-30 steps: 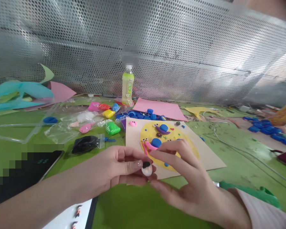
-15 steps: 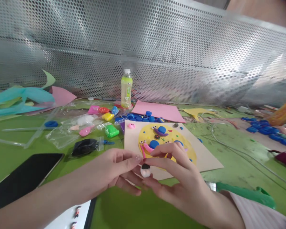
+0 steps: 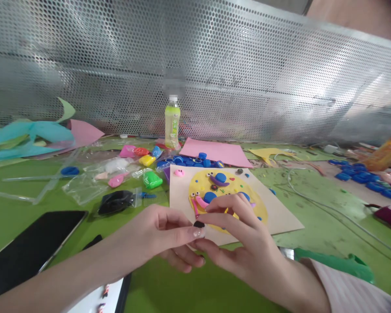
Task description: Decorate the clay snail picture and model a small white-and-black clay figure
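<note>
Between my two hands is a small white clay ball with a black clay cap (image 3: 199, 224). My left hand (image 3: 164, 234) pinches it, the thumb lying across the white part and hiding most of it. From the other side my right hand (image 3: 237, 234) has its thumb and fingertips curved around the ball, closed in on it. Just beyond the hands lies a cream card (image 3: 280, 217) with a yellow disc (image 3: 198, 176) bearing clay figures and blue bottle caps. My right hand partly covers the disc.
Behind the card are a pink sheet (image 3: 217, 152), blue caps (image 3: 182, 161) and a drink bottle (image 3: 172, 124). Bagged clay, including black clay (image 3: 115, 202) and green clay (image 3: 152, 179), lies left. A dark tablet (image 3: 29, 243) is near my left arm; a green-handled tool (image 3: 335, 263) lies right.
My left thumb has slid right and down over the white part of the ball, leaving mainly the black cap showing. My right hand has barely moved.
</note>
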The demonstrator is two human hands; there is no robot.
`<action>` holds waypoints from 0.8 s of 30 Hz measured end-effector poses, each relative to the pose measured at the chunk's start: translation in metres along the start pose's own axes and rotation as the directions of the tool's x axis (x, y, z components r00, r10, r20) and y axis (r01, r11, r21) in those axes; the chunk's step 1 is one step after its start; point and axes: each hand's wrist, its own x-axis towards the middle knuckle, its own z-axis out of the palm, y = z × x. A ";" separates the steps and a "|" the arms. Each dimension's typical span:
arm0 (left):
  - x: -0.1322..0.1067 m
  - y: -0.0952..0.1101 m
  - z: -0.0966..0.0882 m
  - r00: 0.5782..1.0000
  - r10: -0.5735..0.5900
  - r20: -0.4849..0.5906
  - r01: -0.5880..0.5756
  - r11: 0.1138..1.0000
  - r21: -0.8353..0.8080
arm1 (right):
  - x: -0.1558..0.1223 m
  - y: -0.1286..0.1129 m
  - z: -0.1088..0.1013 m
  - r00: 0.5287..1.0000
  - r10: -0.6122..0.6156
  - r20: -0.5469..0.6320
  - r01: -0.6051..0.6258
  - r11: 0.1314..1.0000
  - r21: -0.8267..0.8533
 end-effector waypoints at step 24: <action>0.003 -0.007 -0.005 0.994 0.106 0.017 -0.106 0.994 0.024 | 0.004 -0.004 0.000 0.692 0.552 0.466 -0.721 0.489 0.492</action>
